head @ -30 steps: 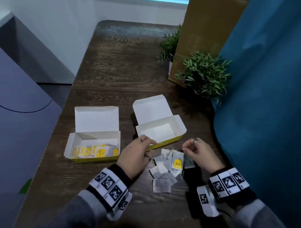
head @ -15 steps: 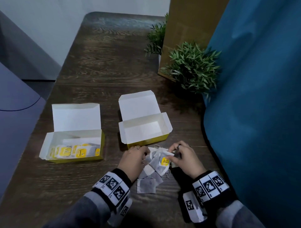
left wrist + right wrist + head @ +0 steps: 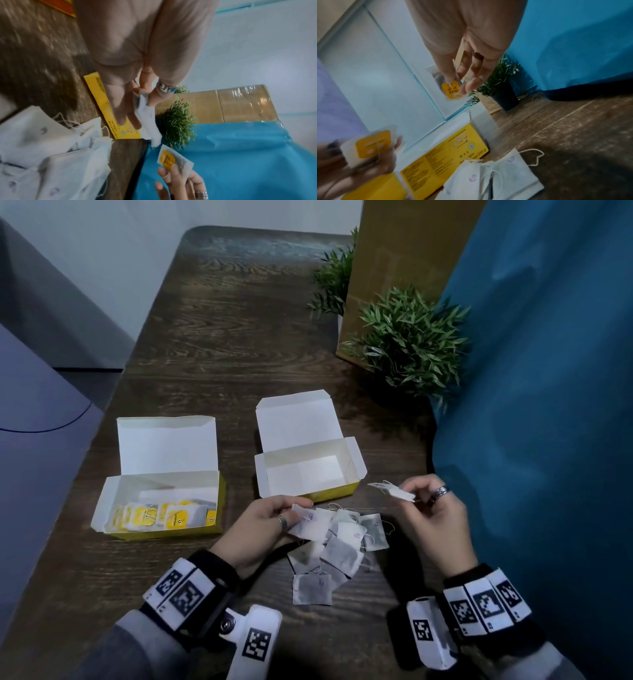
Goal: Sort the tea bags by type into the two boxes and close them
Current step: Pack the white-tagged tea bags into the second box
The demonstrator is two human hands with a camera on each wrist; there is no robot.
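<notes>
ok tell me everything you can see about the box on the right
The right box is a small cardboard carton, white inside and yellow outside, with dark print on its front wall. Its hinged lid stands open at the back and its side flaps are splayed. Nothing shows inside it. It sits flat on the dark wooden table, just beyond the pile of loose tea bags. Neither hand touches it.
</notes>
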